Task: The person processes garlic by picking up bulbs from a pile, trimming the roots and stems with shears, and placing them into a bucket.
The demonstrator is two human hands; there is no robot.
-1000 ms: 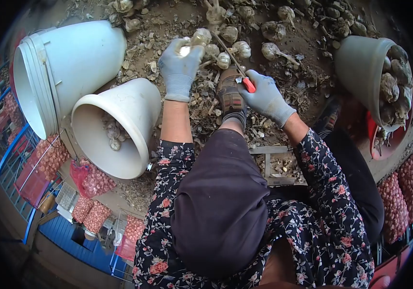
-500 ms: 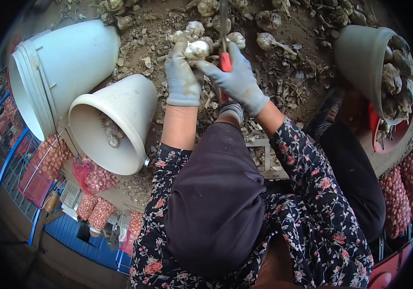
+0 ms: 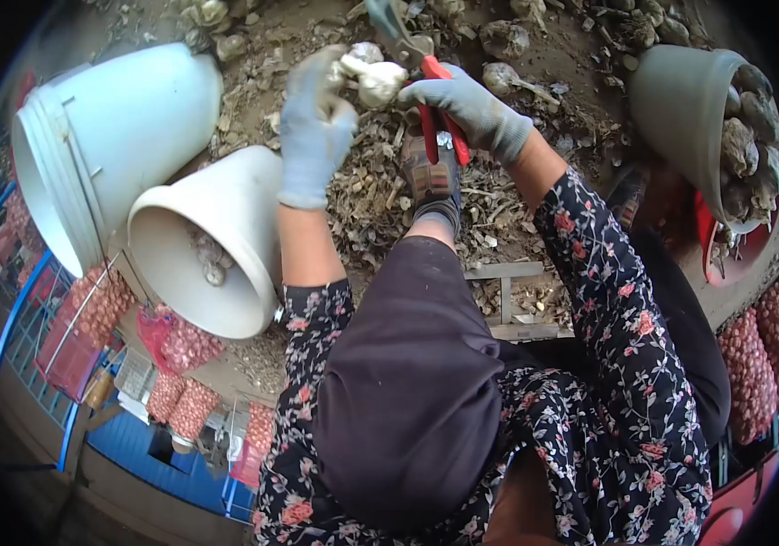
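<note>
My right hand [image 3: 471, 107], gloved in grey, is closed around red-handled pruning shears [image 3: 432, 68]. Their blades point up and left, away from me. My left hand [image 3: 312, 136], in a matching glove, is smeared by motion, its thumb apart from the blurred fingers. Right beside those fingers is a white garlic bulb [image 3: 380, 84] with a short stem reaching toward them; I cannot tell whether they grip it. Another garlic bulb [image 3: 366, 52] lies just behind. Below the hands, dry husks and stem scraps [image 3: 366, 196] cover the ground around my shoe [image 3: 430, 173].
At left, a tipped white bucket [image 3: 203, 205] holds some garlic, next to a larger pale bucket [image 3: 148, 109]. A grey bucket [image 3: 680, 109] full of dirty bulbs lies tilted at right. Filled net sacks [image 3: 748, 364] stand at the edges. More untrimmed garlic [image 3: 505, 39] lies ahead.
My left hand has moved left, away from the right hand, its palm no longer around a bulb. The shears have swung left and their red handles now show spread.
</note>
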